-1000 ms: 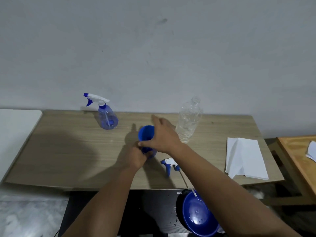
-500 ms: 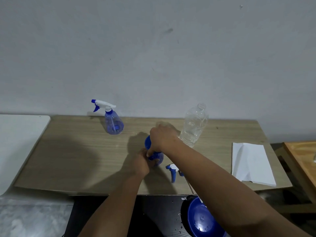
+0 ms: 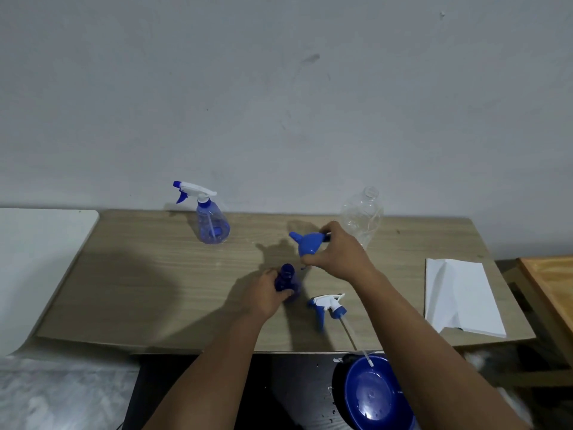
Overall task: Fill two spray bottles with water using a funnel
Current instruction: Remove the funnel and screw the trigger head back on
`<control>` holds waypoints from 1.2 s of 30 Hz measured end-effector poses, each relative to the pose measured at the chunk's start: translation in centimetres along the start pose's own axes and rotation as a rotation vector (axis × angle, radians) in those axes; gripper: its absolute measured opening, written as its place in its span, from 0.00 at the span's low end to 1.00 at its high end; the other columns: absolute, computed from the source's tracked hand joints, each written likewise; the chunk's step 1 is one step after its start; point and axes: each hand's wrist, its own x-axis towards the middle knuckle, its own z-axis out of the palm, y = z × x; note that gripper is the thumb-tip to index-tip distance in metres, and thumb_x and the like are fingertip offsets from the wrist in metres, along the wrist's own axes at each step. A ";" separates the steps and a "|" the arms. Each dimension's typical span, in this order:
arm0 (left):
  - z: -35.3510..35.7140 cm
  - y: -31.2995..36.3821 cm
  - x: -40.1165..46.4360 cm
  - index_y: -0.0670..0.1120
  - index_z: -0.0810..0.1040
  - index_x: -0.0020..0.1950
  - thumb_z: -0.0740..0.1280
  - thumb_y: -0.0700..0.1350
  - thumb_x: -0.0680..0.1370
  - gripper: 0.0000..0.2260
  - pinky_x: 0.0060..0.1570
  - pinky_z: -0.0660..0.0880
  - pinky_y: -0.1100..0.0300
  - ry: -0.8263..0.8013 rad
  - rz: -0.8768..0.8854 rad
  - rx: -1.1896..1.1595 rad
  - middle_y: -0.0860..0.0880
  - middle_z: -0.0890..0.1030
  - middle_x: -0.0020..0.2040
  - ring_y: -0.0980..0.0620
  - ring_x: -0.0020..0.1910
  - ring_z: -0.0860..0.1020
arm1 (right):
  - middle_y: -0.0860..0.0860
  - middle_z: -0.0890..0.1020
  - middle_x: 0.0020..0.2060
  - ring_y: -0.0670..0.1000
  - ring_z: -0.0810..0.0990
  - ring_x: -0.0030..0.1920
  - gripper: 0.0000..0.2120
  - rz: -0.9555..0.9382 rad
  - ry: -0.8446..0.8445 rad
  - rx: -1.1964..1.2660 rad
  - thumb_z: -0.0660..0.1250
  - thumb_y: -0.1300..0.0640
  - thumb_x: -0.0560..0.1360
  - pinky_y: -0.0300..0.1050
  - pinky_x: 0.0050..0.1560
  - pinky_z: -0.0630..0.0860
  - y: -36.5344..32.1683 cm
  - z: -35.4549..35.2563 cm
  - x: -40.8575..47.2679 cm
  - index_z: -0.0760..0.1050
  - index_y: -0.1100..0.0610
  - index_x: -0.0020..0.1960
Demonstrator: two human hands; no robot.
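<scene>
Head view, single cam. Wooden tabletop (image 3: 148, 290) against a grey wall.

L hand (image 3: 266, 293): fingers wrapped round the lower body of an uncapped blue translucent plastic spray bottle (image 3: 286, 276), standing upright on the table near centre; its neck is open at top.

R hand (image 3: 339, 252): pinching a blue plastic funnel (image 3: 308, 242) by the rim, thumb below, fingers on top. Funnel is tipped on its side, spout pointing left, held above and just right of the open bottle neck, not in it.

Detached white-and-blue trigger sprayer head (image 3: 328, 305) w/ dip tube lies on the table just right of the held bottle; tube runs past the near table edge.

Second blue translucent spray bottle w/ white trigger fitted (image 3: 209, 218) stands upright at back left, well apart from the hands.

Clear plastic water bottle, no cap (image 3: 362, 218), upright at back, just behind R hand. Water level: can't tell.

Folded white paper sheet (image 3: 462, 299) at right end of table. Blue round plastic basin (image 3: 372, 395) below near edge, wet inside.
</scene>
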 end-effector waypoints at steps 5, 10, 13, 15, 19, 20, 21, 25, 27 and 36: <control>-0.4 -0.2 -0.7 0.47 0.81 0.58 0.77 0.48 0.71 0.17 0.48 0.72 0.57 -0.003 0.032 -0.004 0.50 0.82 0.53 0.49 0.51 0.80 | 0.43 0.79 0.55 0.49 0.83 0.50 0.33 0.052 0.171 0.414 0.85 0.49 0.65 0.38 0.43 0.74 3.4 5.7 0.4 0.69 0.48 0.63; -0.5 -0.8 -1.1 0.49 0.80 0.60 0.76 0.48 0.72 0.18 0.43 0.64 0.64 0.009 0.050 0.024 0.52 0.81 0.54 0.52 0.52 0.79 | 0.42 0.79 0.54 0.51 0.83 0.54 0.33 0.128 0.182 0.540 0.84 0.53 0.67 0.35 0.46 0.74 5.7 9.7 2.3 0.70 0.49 0.64; -0.3 -1.1 -1.1 0.50 0.80 0.60 0.77 0.49 0.71 0.18 0.48 0.71 0.60 0.008 0.030 0.013 0.52 0.81 0.53 0.52 0.51 0.79 | 0.45 0.80 0.56 0.54 0.83 0.57 0.33 0.155 0.139 0.503 0.84 0.53 0.68 0.43 0.53 0.78 7.0 11.1 3.3 0.71 0.51 0.67; -0.2 -1.2 -1.2 0.50 0.79 0.60 0.77 0.50 0.71 0.19 0.51 0.75 0.57 0.006 0.021 0.016 0.53 0.81 0.53 0.52 0.51 0.79 | 0.48 0.81 0.59 0.54 0.81 0.60 0.34 0.174 0.114 0.437 0.83 0.51 0.69 0.48 0.58 0.78 7.4 11.3 3.7 0.72 0.52 0.70; 0.0 -1.5 -0.9 0.50 0.80 0.60 0.77 0.51 0.70 0.20 0.54 0.77 0.53 0.009 0.007 0.009 0.53 0.81 0.53 0.52 0.51 0.80 | 0.52 0.80 0.62 0.56 0.82 0.59 0.31 0.167 0.084 0.100 0.78 0.43 0.73 0.55 0.56 0.80 7.4 11.0 3.4 0.71 0.50 0.71; -0.1 -1.5 -0.9 0.50 0.80 0.61 0.77 0.51 0.70 0.21 0.54 0.77 0.54 0.010 0.009 0.018 0.53 0.81 0.54 0.51 0.52 0.80 | 0.53 0.79 0.63 0.57 0.82 0.59 0.29 0.150 0.075 0.021 0.76 0.44 0.75 0.55 0.55 0.80 7.4 10.7 2.9 0.71 0.51 0.71; -0.1 -1.5 -0.8 0.50 0.80 0.62 0.77 0.50 0.70 0.21 0.54 0.76 0.55 0.010 0.013 0.018 0.53 0.81 0.55 0.51 0.52 0.80 | 0.53 0.79 0.63 0.58 0.82 0.59 0.25 0.127 0.077 -0.043 0.74 0.47 0.77 0.55 0.54 0.80 7.5 10.4 2.4 0.72 0.51 0.70; -0.2 -1.3 -0.9 0.49 0.79 0.65 0.77 0.48 0.72 0.22 0.52 0.72 0.61 0.009 0.033 0.007 0.53 0.81 0.58 0.51 0.55 0.80 | 0.54 0.79 0.61 0.58 0.81 0.58 0.14 0.150 0.068 -0.178 0.65 0.54 0.78 0.53 0.54 0.78 9.3 8.3 -0.2 0.78 0.55 0.63; 0.0 -1.5 -0.9 0.49 0.79 0.66 0.77 0.48 0.72 0.23 0.52 0.70 0.62 0.018 0.034 0.011 0.52 0.81 0.60 0.51 0.56 0.79 | 0.54 0.77 0.61 0.59 0.79 0.61 0.17 0.240 -0.019 -0.309 0.67 0.51 0.78 0.51 0.52 0.74 10.5 7.4 -1.2 0.75 0.56 0.64; -0.1 -0.9 -1.7 0.50 0.78 0.66 0.75 0.50 0.74 0.22 0.48 0.65 0.65 0.044 0.035 0.054 0.52 0.81 0.60 0.52 0.55 0.79 | 0.53 0.84 0.54 0.56 0.83 0.55 0.15 0.285 -0.152 -0.418 0.70 0.49 0.77 0.47 0.46 0.76 11.8 8.1 -1.3 0.76 0.56 0.60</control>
